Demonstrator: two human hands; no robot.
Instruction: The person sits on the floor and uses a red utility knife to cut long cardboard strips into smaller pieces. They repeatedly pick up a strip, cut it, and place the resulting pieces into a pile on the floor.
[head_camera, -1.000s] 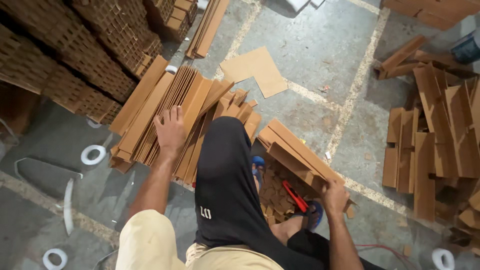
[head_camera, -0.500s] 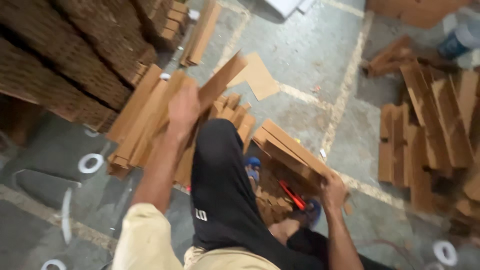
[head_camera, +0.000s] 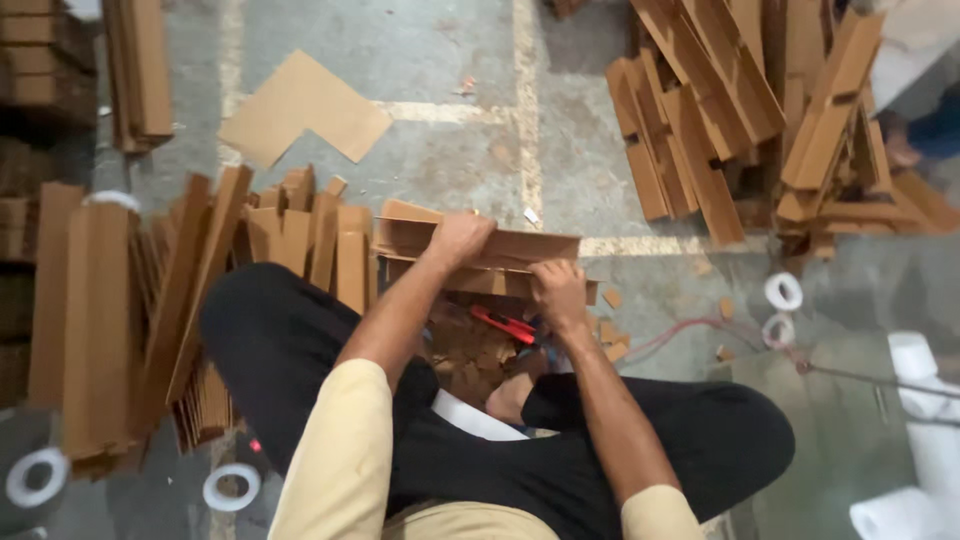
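I sit cross-legged on the concrete floor. My left hand (head_camera: 457, 238) grips the top edge of a long folded cardboard strip (head_camera: 535, 246), which lies across a small stack of similar strips (head_camera: 480, 280) in front of my knees. My right hand (head_camera: 558, 292) holds the front edge of that stack, just below the strip. A red cutter (head_camera: 503, 324) lies on cardboard scraps (head_camera: 465, 352) between my hands and legs.
A pile of cardboard strips (head_camera: 95, 300) lies at my left, with more leaning beside it (head_camera: 300, 235). A larger heap (head_camera: 720, 120) is at the far right. An L-shaped flat sheet (head_camera: 300, 105) lies ahead. Tape rolls (head_camera: 783, 292) (head_camera: 232, 487) and white paper rolls (head_camera: 925, 400) lie around.
My left hand lifted a strip off the left pile and brought it over to the stack in front. My right hand stayed on that stack. The view swung to the right.
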